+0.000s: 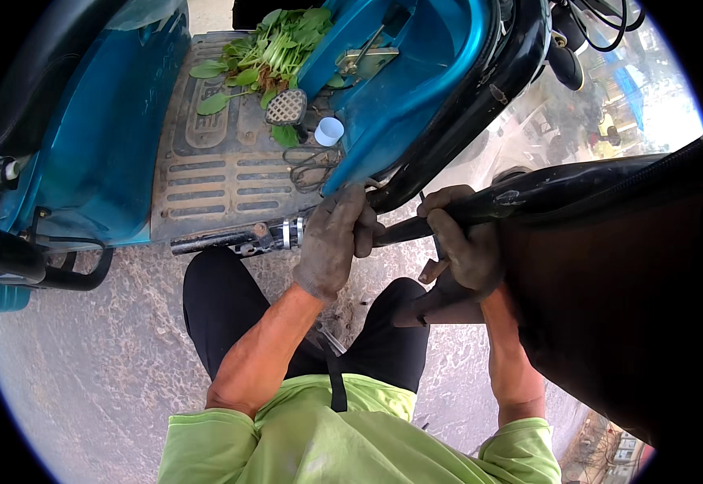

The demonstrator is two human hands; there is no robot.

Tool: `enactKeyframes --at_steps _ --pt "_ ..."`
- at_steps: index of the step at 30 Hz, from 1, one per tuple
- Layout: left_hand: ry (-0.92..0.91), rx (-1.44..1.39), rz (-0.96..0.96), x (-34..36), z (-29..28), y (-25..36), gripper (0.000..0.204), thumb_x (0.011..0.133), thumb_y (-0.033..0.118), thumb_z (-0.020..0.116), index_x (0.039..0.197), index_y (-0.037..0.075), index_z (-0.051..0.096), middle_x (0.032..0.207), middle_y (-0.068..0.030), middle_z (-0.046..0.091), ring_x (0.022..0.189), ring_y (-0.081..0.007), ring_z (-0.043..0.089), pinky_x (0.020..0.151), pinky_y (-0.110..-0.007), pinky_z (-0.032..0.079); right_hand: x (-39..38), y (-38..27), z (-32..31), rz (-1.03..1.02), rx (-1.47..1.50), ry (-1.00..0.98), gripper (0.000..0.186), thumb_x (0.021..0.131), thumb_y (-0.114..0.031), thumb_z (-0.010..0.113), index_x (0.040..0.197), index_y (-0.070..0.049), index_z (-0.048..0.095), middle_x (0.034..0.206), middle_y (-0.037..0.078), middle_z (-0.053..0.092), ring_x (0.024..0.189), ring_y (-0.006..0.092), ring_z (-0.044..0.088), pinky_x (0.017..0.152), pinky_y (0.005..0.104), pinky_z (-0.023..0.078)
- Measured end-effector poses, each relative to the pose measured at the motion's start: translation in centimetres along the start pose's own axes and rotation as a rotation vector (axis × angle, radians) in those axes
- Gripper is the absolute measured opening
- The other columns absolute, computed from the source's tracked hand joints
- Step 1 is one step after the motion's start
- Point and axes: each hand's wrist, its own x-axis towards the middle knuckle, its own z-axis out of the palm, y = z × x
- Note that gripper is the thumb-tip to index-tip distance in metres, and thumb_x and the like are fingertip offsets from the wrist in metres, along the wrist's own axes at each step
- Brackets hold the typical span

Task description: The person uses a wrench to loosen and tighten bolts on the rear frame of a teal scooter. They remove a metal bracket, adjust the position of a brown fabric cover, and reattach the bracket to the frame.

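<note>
My gloved left hand (333, 242) is closed around a black tube (402, 230) at the side of a blue scooter's footboard, just right of a short metal bar with silver clamps (288, 234). My gloved right hand (468, 246) grips the same tube farther right, where it runs into a large dark padded piece with a zipper (593, 258) that fills the right side. Below my right hand hangs a dark flap (424, 310). A thicker curved black frame tube (464, 105) rises behind both hands along the blue bodywork (379, 113).
The ribbed footboard (202, 177) carries leafy greens (262, 48), a pedal (287, 107), a white cap (328, 131) and loose wire. Another blue body panel (101, 129) is on the left. My knees are over rough concrete (109, 347).
</note>
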Motion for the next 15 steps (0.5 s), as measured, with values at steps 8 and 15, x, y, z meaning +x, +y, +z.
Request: enactKeyframes --at_steps 8,15 --pt "-0.302 -0.124 -0.149 1.3 -3.2 3.0 0.039 0.110 0.024 0.041 0.126 -0.007 0.060 0.082 -0.0121 0.071 0.074 -0.0199 0.069 0.082 -0.041 0.059 0.0 0.6 -0.7 -0.095 -0.085 -0.052 0.017 0.097 -0.013 0.064 0.110 -0.002 0.062 0.088 0.003 0.061 0.069 0.0057 0.054 0.047 0.0228 0.054" --pt "-0.221 -0.399 -0.204 1.7 -2.1 3.0 0.037 0.108 0.015 0.043 0.136 -0.005 0.055 0.066 -0.0006 0.050 0.054 -0.0109 0.050 0.078 -0.035 0.062 0.2 0.9 -0.9 -0.182 -0.124 -0.012 0.012 0.097 -0.011 0.066 0.104 -0.001 0.066 0.082 -0.001 0.060 0.069 0.0068 0.050 0.063 0.0249 0.043"
